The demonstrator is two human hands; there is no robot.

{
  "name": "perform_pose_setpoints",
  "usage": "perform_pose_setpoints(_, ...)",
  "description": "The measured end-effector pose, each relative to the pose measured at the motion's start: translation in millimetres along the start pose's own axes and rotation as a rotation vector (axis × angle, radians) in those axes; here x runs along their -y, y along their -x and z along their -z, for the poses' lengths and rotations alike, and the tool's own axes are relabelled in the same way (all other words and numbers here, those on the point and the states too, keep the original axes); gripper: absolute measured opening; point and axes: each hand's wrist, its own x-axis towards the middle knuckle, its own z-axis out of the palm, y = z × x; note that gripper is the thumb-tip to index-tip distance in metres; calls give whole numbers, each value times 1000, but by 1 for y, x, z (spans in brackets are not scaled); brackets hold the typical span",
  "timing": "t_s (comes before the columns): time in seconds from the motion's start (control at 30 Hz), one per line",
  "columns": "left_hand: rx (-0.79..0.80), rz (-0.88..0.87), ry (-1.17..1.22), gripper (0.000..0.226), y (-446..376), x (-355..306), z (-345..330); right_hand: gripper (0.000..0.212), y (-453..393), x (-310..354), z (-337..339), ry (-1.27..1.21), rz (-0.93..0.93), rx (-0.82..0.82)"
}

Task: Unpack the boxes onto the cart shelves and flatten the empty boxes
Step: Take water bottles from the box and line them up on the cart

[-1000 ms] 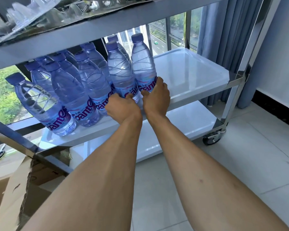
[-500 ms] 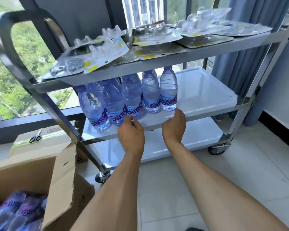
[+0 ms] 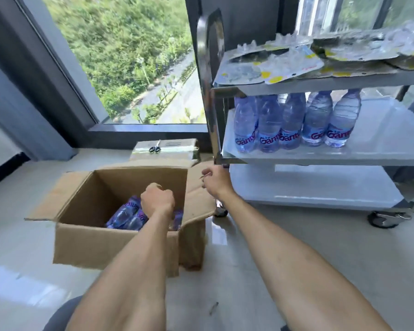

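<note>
Brown cardboard box [image 3: 115,244] at eight o'clock holds purple-labelled plastic water bottles [image 3: 127,215]; left grip [image 3: 157,199] clenched above them, right grip [image 3: 215,179] loosely curled, empty.

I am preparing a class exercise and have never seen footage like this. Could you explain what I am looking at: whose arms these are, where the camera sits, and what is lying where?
The camera is worn on a person's head, looking down, so the two arms are their own. The left hand reaches into an open cardboard box on the floor, above water bottles in the box; it seems to hold nothing. The right hand hovers, fingers loose, near the metal cart. More bottles on the middle shelf stand upright. Plastic packs lie on top. Scissors rest on a second box behind.
</note>
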Motion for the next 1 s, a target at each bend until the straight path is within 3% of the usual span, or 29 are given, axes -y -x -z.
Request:
perform_pose_setpoints(0.13,20,142,-52,33,-63,47,21,36,-24,17,-84,199,-67,342)
perform_pose_setpoints(0.2,44,206,-99,37,-98,67,22,37,-39,9,-127,263,-138,406)
perform_pose_setpoints(0.3,140,212,-174,38,-146,89,4,37,-58,-18,-179,313,-337,344)
perform_pose_setpoints(0.4,332,174,-299,34,-190,112,-31,43,-77,-52,-223,347,-522,285)
perform_pose_setpoints(0.6,566,57,-510,38,-230,148,-106,54,-99,-119,-270,454,-776,185)
perform_pose_setpoints(0.83,691,-2,-508,33,-239,176,-168,38,-117,-161,-292,498,-723,4)
perform_pose_setpoints(1.0,719,-337,-666,32,-237,187,-200,36,-119,-184,-302,591,-699,-8)
